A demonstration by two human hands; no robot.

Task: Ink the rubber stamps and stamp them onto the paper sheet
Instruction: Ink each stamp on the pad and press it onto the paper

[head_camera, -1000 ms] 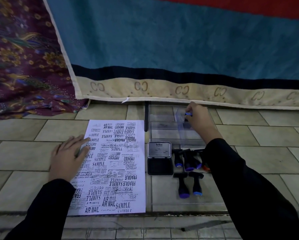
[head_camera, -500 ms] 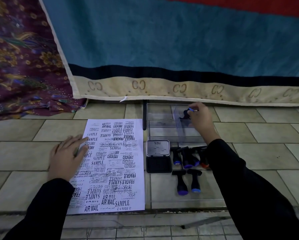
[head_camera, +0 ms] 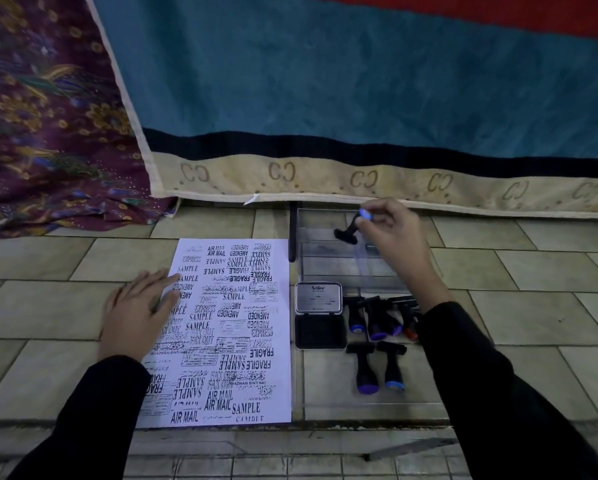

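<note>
Black rubber stamp hangs tilted from my right hand. The grip there is narrow, thumb and fingertips pinching the stamp's blue-capped end above the far end of the clear tray. My left hand lies flat with its grip wide and fingers straight, pressing the left edge of the paper sheet. That sheet lies on the tiled floor, crowded with prints. Beside its right edge the ink pad sits open, with the other stamps lying just right of it.

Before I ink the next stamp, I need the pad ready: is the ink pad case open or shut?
Open: the ink pad case has its lid swung back, baring the dark pad.
</note>
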